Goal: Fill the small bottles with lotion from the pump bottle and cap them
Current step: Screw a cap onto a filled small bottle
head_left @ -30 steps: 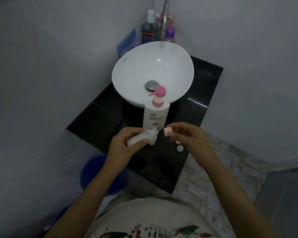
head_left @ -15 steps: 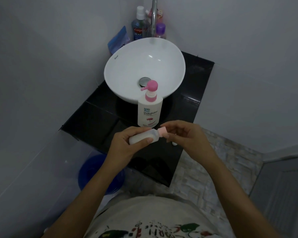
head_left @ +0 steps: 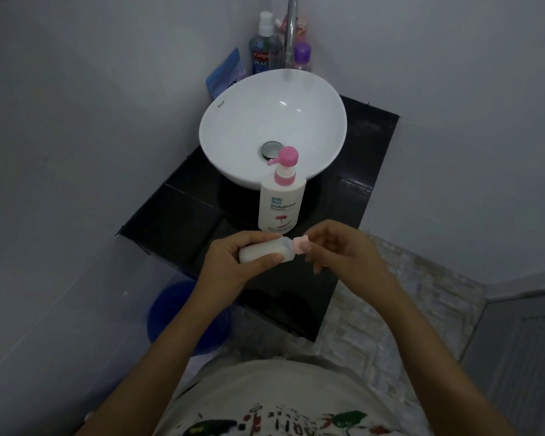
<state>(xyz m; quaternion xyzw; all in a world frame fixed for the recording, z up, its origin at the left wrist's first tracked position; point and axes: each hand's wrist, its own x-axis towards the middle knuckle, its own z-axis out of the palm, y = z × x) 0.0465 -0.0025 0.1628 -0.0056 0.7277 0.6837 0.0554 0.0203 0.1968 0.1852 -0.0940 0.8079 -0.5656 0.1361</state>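
A white pump bottle (head_left: 281, 206) with a pink pump head stands upright on the black counter (head_left: 183, 212), just in front of the basin. My left hand (head_left: 233, 259) grips a small white bottle (head_left: 266, 250) held sideways, its neck pointing right. My right hand (head_left: 340, 247) pinches a small pink cap (head_left: 302, 244) sitting on the bottle's neck. The counter spot under my right hand is hidden.
A round white basin (head_left: 274, 127) with a metal drain fills the back of the counter, under a chrome tap (head_left: 291, 33). Mouthwash and other bottles (head_left: 263, 48) stand behind it. A blue bucket (head_left: 186, 316) sits on the floor at lower left. Walls close in on both sides.
My right hand has brought the pink cap from a small gap onto the neck of the small bottle. The small white piece seen on the counter earlier is now hidden by my hand.
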